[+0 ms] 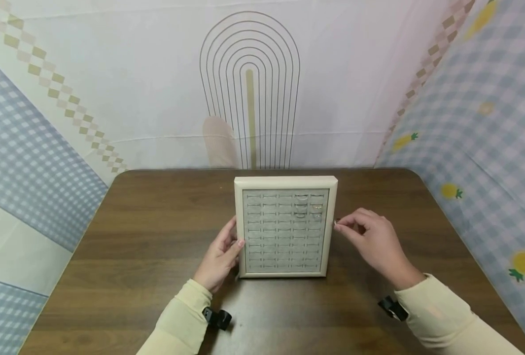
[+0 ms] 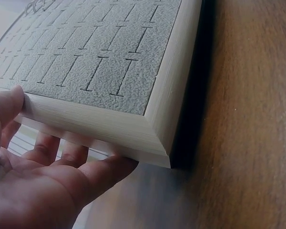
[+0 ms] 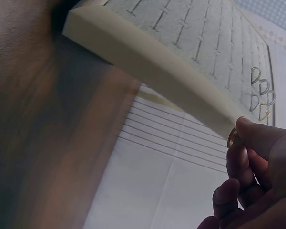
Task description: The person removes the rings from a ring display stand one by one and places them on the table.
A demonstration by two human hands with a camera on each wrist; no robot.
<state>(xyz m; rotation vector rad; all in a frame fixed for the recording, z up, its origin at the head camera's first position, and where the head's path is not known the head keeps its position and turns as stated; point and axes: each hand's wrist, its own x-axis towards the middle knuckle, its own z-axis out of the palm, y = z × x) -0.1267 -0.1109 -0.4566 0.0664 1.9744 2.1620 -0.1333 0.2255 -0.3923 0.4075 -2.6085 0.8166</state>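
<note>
A cream-framed ring display board (image 1: 285, 231) stands on the table, its grey padded face lined with rows of slots. My left hand (image 1: 218, 259) grips its left side, thumb on the front of the frame and fingers behind, as the left wrist view shows. Several rings (image 3: 263, 95) sit in slots near the board's upper right corner. Just off the right side of the frame, my right hand (image 1: 373, 241) pinches a gold-toned ring (image 3: 232, 137) between thumb and fingertip. The ring's front details are too small to make out.
The brown wooden table (image 1: 156, 212) extends around the board on all sides. Behind it hangs a pale cloth (image 1: 156, 88) with an arch of lines, and a checked cloth (image 1: 479, 148) closes off the right. Small black devices (image 1: 218, 319) are strapped at both wrists.
</note>
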